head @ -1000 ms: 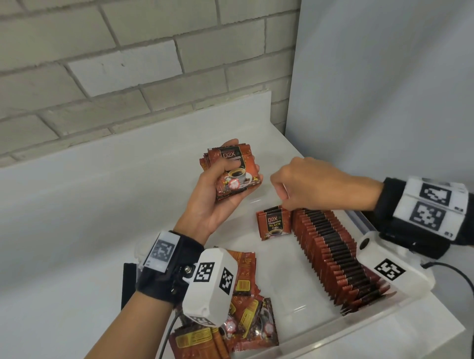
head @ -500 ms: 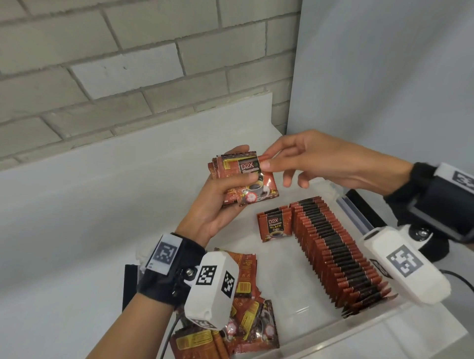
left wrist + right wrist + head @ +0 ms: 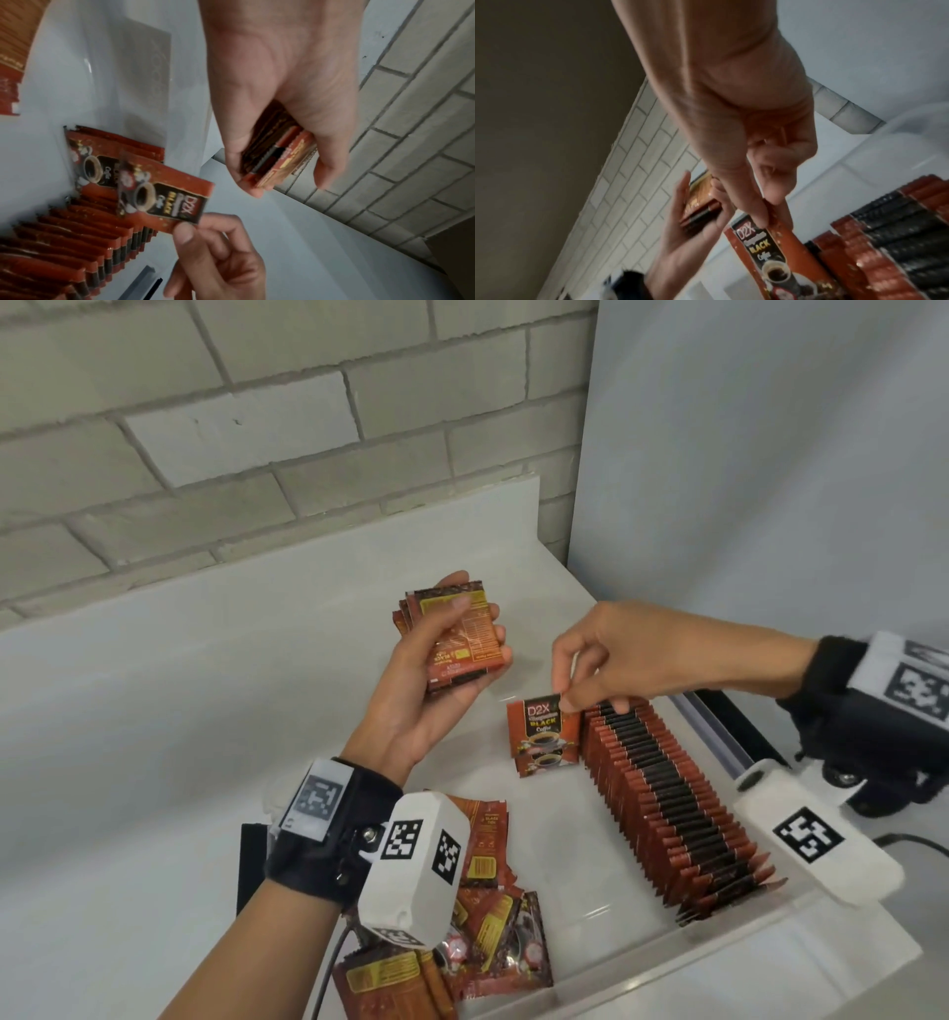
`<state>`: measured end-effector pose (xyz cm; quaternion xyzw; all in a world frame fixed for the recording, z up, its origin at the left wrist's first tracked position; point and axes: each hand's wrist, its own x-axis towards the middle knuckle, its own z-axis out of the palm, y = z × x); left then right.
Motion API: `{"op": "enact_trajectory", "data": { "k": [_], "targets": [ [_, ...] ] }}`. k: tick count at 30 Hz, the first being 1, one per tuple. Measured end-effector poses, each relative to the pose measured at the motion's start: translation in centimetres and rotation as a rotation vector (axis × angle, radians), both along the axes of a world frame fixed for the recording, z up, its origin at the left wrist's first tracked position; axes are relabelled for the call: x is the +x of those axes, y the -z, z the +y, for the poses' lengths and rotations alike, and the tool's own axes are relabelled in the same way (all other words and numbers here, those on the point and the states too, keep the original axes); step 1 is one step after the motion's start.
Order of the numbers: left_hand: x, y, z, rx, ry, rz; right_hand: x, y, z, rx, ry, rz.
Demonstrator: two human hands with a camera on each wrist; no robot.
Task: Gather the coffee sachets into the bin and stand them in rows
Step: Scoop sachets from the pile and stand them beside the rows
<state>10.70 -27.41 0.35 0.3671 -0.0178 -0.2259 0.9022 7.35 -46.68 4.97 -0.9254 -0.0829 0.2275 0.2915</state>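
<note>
Right hand [image 3: 611, 654] pinches one D2X coffee sachet [image 3: 543, 730] by its top corner, just beside the standing row [image 3: 662, 803] in the clear bin [image 3: 606, 963]. Left hand [image 3: 436, 680] grips a sachet stack [image 3: 457, 644] (back sides showing).

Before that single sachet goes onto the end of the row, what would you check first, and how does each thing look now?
1. Right hand pinches the single sachet by its top edge: ok.
2. Sachet upright, front facing out like the row's end: ok.
3. Row standing, none toppled: ok.
4. Left hand grips the spare stack: ok.
5. Bin floor free beside the row's end: ok.
6. Sachet already touching the row: cannot tell.
</note>
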Motion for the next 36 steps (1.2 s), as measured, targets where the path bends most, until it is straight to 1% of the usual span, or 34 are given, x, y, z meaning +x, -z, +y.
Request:
{"op": "enact_trajectory", "data": {
  "k": [5, 8, 21, 25, 32, 34, 36],
  "targets": [
    [-0.1, -0.2, 0.0, 0.017, -0.001, 0.010, -0.3, 1.4, 1.1, -0.178, -0.090, -0.123],
    [-0.1, -0.3, 0.0, 0.017, -0.001, 0.014, -0.5, 1.8, 1.4, -0.261, -0.112, -0.215],
    [-0.2, -0.5, -0.2, -0.013, 0.006, 0.061, -0.8, 2.2, 1.6, -0.443, -0.205, -0.313],
    [-0.1, -0.2, -0.2, -0.025, 0.002, 0.067, -0.9, 2.2, 1.6, -0.459, -0.220, -0.319],
    [0.0, 0.1, -0.1, 0.019, -0.001, 0.026, -0.8, 1.8, 1.5, -0.423, -0.185, -0.286],
    [0.0, 0.1, -0.1, 0.029, -0.005, 0.011, -0.8, 1.5, 1.3, -0.374, -0.157, -0.242],
    [0.0, 0.2, -0.1, 0.043, -0.009, 0.002, -0.5, 1.1, 0.9, -0.277, -0.101, -0.157]
  ]
}}
